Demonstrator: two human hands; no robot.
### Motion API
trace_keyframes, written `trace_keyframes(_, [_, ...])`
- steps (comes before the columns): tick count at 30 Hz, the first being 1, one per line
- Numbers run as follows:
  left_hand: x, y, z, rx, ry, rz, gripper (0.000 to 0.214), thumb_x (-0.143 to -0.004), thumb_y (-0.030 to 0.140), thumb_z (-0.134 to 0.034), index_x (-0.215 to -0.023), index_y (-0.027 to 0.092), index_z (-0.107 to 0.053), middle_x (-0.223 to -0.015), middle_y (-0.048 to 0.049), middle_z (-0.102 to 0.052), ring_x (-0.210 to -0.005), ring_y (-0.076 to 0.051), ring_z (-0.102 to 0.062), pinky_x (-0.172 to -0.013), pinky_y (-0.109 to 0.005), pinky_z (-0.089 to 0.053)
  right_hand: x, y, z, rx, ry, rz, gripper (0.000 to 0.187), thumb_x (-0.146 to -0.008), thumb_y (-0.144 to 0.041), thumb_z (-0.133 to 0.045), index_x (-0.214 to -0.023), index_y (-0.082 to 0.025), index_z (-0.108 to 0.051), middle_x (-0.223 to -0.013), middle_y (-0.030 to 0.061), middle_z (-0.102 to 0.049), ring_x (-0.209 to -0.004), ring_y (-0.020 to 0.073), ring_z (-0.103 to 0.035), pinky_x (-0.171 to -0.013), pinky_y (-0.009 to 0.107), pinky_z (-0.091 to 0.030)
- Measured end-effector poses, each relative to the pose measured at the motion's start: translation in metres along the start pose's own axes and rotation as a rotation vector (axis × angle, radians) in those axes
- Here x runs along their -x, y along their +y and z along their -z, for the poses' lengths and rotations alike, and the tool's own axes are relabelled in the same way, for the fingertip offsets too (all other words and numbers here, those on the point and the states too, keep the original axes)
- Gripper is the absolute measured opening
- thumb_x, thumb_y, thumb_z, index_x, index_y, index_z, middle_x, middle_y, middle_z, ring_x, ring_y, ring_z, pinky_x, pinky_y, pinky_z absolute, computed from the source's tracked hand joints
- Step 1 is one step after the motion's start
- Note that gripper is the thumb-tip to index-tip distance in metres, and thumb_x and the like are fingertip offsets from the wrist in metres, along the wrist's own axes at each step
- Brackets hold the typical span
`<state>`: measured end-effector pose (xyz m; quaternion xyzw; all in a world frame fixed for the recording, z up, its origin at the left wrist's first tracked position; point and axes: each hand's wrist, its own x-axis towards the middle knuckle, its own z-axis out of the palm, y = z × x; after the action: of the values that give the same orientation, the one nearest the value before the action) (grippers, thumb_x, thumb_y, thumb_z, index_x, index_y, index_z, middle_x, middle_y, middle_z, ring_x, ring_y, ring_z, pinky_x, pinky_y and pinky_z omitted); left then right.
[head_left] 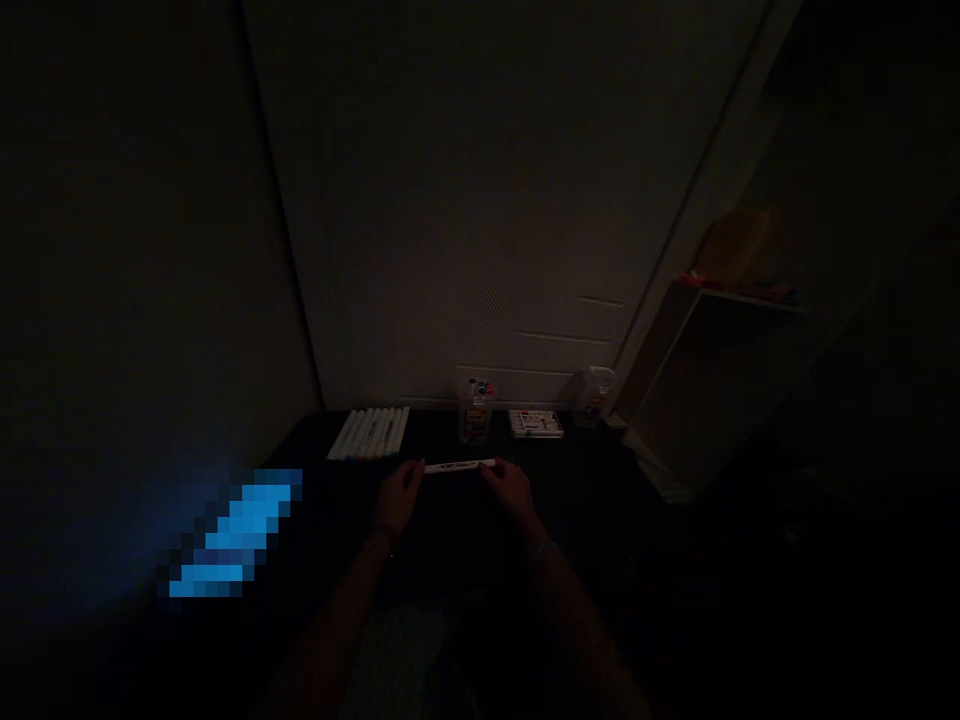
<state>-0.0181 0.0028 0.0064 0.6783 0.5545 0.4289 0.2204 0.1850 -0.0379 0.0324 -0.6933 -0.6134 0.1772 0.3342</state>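
Note:
Both of my hands hold one white marker point(456, 466) level above the dark table, one hand at each end. My left hand point(400, 495) pinches its left end, and my right hand point(510, 488) grips the right end. Dark print runs along the marker's barrel. Beyond my left hand lies a row of several white markers point(369, 433) side by side. Behind the held marker stands a clear container point(475, 412) with several capped markers upright in it. To its right is a flat stack of markers point(535, 424), ends and details too dark to make out.
A clear plastic case point(596, 395) stands at the table's back right. A glowing, pixelated blue screen point(236, 530) is on the left. The wall point(465, 200) rises behind the table point(585, 490). A cabinet point(720, 370) with things on top stands at the right. The room is very dark.

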Motion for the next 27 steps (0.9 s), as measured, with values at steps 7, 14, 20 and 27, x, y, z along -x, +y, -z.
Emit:
trace_keyframes(7, [0.0, -0.0021, -0.0014, -0.002, 0.002, -0.001, 0.04, -0.076, 0.049, -0.033, -0.085, 0.019, -0.057, -0.08, -0.0007, -0.062, -0.071, -0.013, -0.054, -0.065, -0.021, -0.039, -0.0019, 0.004, -0.0027, 0.02, 0.015, -0.003, 0.045, -0.076, -0.057, -0.035, -0.095, -0.024, -0.059, -0.089, 0.0007, -0.062, -0.084, 0.0129, -0.055, -0.071, 0.021, -0.038])
trace_keyframes(14, [0.0011, 0.0017, -0.0002, -0.019, -0.007, -0.001, 0.042, -0.077, 0.049, -0.031, -0.085, 0.017, -0.057, -0.077, -0.0006, -0.061, -0.068, -0.012, -0.053, -0.063, -0.02, -0.038, -0.0002, -0.0007, 0.0024, 0.019, -0.023, -0.015, 0.043, -0.078, -0.053, -0.034, -0.095, -0.023, -0.059, -0.09, 0.0006, -0.062, -0.083, 0.0121, -0.055, -0.072, 0.02, -0.038])
trace_keyframes(20, [0.0012, 0.0023, 0.0003, -0.037, -0.005, -0.001, 0.042, -0.077, 0.049, -0.031, -0.085, 0.017, -0.057, -0.077, -0.0001, -0.061, -0.068, -0.012, -0.053, -0.062, -0.019, -0.037, -0.0006, 0.0018, 0.0013, 0.013, -0.01, -0.007, 0.043, -0.077, -0.054, -0.034, -0.097, -0.024, -0.058, -0.091, -0.0003, -0.061, -0.084, 0.0122, -0.055, -0.072, 0.02, -0.038])
trace_keyframes(27, [0.0001, -0.0022, -0.0015, -0.028, -0.008, -0.03, 0.042, -0.077, 0.05, -0.03, -0.083, 0.017, -0.056, -0.073, 0.0007, -0.059, -0.066, -0.011, -0.052, -0.06, -0.019, -0.036, -0.0022, 0.0061, -0.0023, 0.022, -0.004, -0.006, 0.047, -0.077, -0.057, -0.032, -0.098, -0.025, -0.058, -0.091, -0.0003, -0.061, -0.084, 0.0127, -0.055, -0.071, 0.021, -0.037])
